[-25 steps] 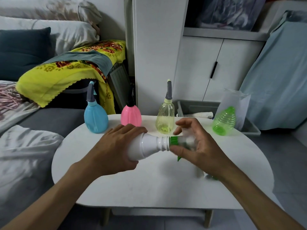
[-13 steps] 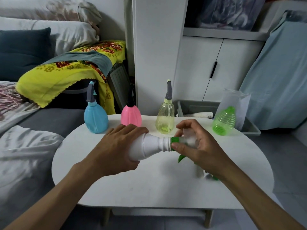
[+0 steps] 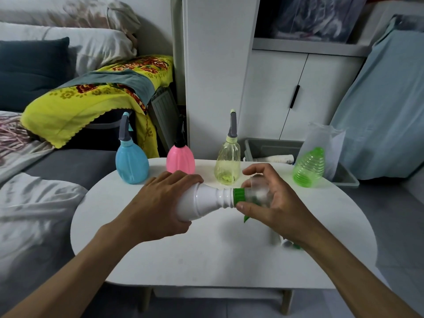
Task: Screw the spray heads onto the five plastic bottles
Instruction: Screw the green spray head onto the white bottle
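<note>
My left hand (image 3: 158, 203) grips a white bottle (image 3: 202, 200) lying on its side above the white table (image 3: 206, 253), neck pointing right. My right hand (image 3: 273, 203) is closed on a spray head with a green collar (image 3: 239, 195) seated at the bottle's neck; its green trigger tip (image 3: 246, 218) pokes out below my palm. At the table's far edge stand a blue bottle (image 3: 131, 165), a pink bottle (image 3: 180, 159) and a pale yellow bottle (image 3: 227, 165), each topped with a spray head. A ribbed green bottle (image 3: 309, 167) stands at the far right without one.
A small white and green part (image 3: 289, 244) lies on the table under my right forearm. Behind the table are a white cabinet (image 3: 220, 72), a grey bin (image 3: 275, 149) and a clear plastic bag (image 3: 323, 138). A bed with a yellow blanket (image 3: 75, 104) is on the left.
My right hand has turned around the green collar, fingers shifting upward over the spray head. The white bottle and my left hand have stayed almost still.
</note>
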`<action>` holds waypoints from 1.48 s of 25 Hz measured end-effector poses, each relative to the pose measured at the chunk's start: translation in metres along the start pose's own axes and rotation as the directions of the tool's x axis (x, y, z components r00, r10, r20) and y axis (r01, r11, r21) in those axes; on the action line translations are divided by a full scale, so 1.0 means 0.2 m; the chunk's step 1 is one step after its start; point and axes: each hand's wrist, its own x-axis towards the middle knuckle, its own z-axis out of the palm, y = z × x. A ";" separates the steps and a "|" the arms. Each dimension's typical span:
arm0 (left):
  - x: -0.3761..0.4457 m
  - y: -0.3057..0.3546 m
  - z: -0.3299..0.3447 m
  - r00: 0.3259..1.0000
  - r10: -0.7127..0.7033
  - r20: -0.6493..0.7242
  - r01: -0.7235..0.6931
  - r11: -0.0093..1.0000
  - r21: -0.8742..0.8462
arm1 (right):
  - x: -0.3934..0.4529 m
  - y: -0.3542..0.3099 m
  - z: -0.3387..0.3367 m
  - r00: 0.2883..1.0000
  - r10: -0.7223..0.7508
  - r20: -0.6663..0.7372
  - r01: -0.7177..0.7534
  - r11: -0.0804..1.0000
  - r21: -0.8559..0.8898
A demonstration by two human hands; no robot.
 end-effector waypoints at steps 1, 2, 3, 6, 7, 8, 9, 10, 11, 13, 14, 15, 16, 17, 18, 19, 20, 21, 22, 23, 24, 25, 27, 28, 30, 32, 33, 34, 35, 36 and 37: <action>0.00 0.00 0.00 1.000 -0.001 0.007 0.001 1.000 0.000 | 0.00 -0.01 0.00 1.000 0.007 -0.014 -0.008 1.000 -0.022; 0.00 0.00 0.00 1.000 0.000 0.015 0.000 1.000 0.009 | 0.00 -0.02 0.00 0.999 0.008 -0.032 -0.009 0.999 -0.034; 0.00 0.00 0.00 1.000 0.000 0.020 -0.001 1.000 0.021 | 0.00 -0.03 0.00 0.999 -0.001 -0.042 0.000 1.000 -0.027; 0.00 0.03 0.00 0.996 -0.041 0.078 0.042 0.999 -0.010 | 0.00 -0.05 0.00 0.999 0.036 -0.030 -0.037 0.999 -0.024; 0.00 0.04 -0.01 0.990 -0.072 0.123 0.085 0.992 -0.098 | 0.01 -0.07 -0.02 0.996 0.085 -0.014 -0.084 0.994 0.075; 0.00 0.05 -0.03 0.977 -0.110 0.180 0.153 0.958 -0.244 | 0.02 -0.09 -0.06 0.987 0.153 0.052 -0.162 0.939 0.303; 0.01 0.07 -0.05 0.957 -0.144 0.252 0.246 0.863 -0.441 | 0.03 -0.11 -0.09 0.967 0.195 0.164 -0.254 0.784 0.567; 0.03 0.10 -0.07 0.928 -0.153 0.340 0.349 0.678 -0.647 | 0.03 -0.12 -0.13 0.948 0.189 0.257 -0.319 0.576 0.753; 0.03 0.13 -0.08 0.895 -0.107 0.434 0.434 0.436 -0.789 | 0.03 -0.13 -0.14 0.941 0.138 0.308 -0.337 0.428 0.839; 0.03 0.20 -0.07 0.825 0.090 0.558 0.555 0.058 -0.830 | 0.03 -0.13 -0.10 0.947 0.026 0.320 -0.311 0.323 0.894; 0.03 0.23 -0.06 0.792 0.215 0.572 0.595 -0.056 -0.802 | 0.03 -0.13 -0.06 0.951 -0.009 0.310 -0.292 0.304 0.907; 0.03 0.26 -0.05 0.765 0.317 0.561 0.621 -0.134 -0.772 | 0.02 -0.14 -0.02 0.957 -0.011 0.291 -0.274 0.308 0.911; 0.03 0.29 -0.05 0.749 0.362 0.554 0.639 -0.174 -0.749 | 0.02 -0.14 0.01 0.968 0.010 0.250 -0.241 0.311 0.920; 0.04 0.31 -0.04 0.749 0.347 0.565 0.643 -0.176 -0.745 | 0.03 -0.15 0.02 0.979 0.049 0.199 -0.205 0.312 0.928; 0.05 0.32 -0.03 0.772 0.273 0.574 0.623 -0.146 -0.768 | 0.03 -0.16 0.02 0.985 0.109 0.137 -0.166 0.326 0.931; 0.05 0.34 -0.02 0.808 0.161 0.567 0.584 -0.082 -0.808 | 0.04 -0.17 0.00 0.983 0.164 0.082 -0.136 0.349 0.927; 0.06 0.36 -0.01 0.842 0.048 0.538 0.539 0.000 -0.843 | 0.05 -0.18 -0.01 0.979 0.198 0.046 -0.117 0.366 0.923; 0.07 0.38 -0.01 0.870 -0.042 0.491 0.493 0.088 -0.865 | 0.05 -0.18 -0.03 0.977 0.212 0.024 -0.107 0.387 0.916; 0.08 0.40 -0.01 0.890 -0.119 0.440 0.455 0.170 -0.874 | 0.05 -0.19 -0.03 0.974 0.228 0.007 -0.103 0.415 0.904; 0.08 0.42 0.00 0.898 -0.197 0.393 0.436 0.283 -0.854 | 0.05 -0.19 -0.03 0.967 0.254 -0.014 -0.104 0.443 0.890; 0.07 0.44 0.01 0.898 -0.283 0.338 0.433 0.423 -0.796 | 0.04 -0.19 -0.03 0.960 0.277 -0.031 -0.105 0.461 0.881; 0.07 0.46 0.02 0.907 -0.321 0.271 0.413 0.560 -0.718 | 0.04 -0.20 -0.02 0.960 0.279 -0.028 -0.110 0.468 0.877; 0.07 0.47 0.03 0.922 -0.232 0.310 0.387 0.587 -0.711 | 0.02 -0.21 -0.02 0.977 0.201 0.070 -0.150 0.417 0.896; 0.07 0.46 0.01 0.896 -0.112 0.429 0.429 0.467 -0.773 | 0.01 -0.22 -0.02 0.982 0.121 0.144 -0.180 0.376 0.909; 0.09 0.43 -0.05 0.781 0.165 0.603 0.567 0.219 -0.794 | -0.01 -0.22 -0.05 0.972 -0.052 0.230 -0.202 0.323 0.925; 0.09 0.40 -0.05 0.766 0.202 0.611 0.573 0.218 -0.790 | -0.01 -0.24 -0.05 0.973 -0.070 0.221 -0.186 0.335 0.924; 0.09 0.40 -0.04 0.792 0.154 0.591 0.545 0.260 -0.798 | 0.00 -0.25 -0.04 0.981 -0.013 0.191 -0.174 0.362 0.916; 0.09 0.41 -0.02 0.816 0.104 0.568 0.523 0.284 -0.804 | 0.00 -0.25 -0.03 0.987 0.054 0.149 -0.158 0.392 0.906; 0.09 0.42 0.00 0.836 0.066 0.544 0.506 0.291 -0.812 | 0.01 -0.26 -0.03 0.989 0.109 0.104 -0.141 0.422 0.896; 0.10 0.44 0.02 0.854 0.043 0.519 0.485 0.299 -0.822 | 0.01 -0.26 -0.03 0.988 0.145 0.061 -0.120 0.443 0.889; 0.10 0.45 0.03 0.869 0.027 0.494 0.463 0.305 -0.832 | 0.02 -0.26 -0.03 0.985 0.173 0.028 -0.105 0.456 0.884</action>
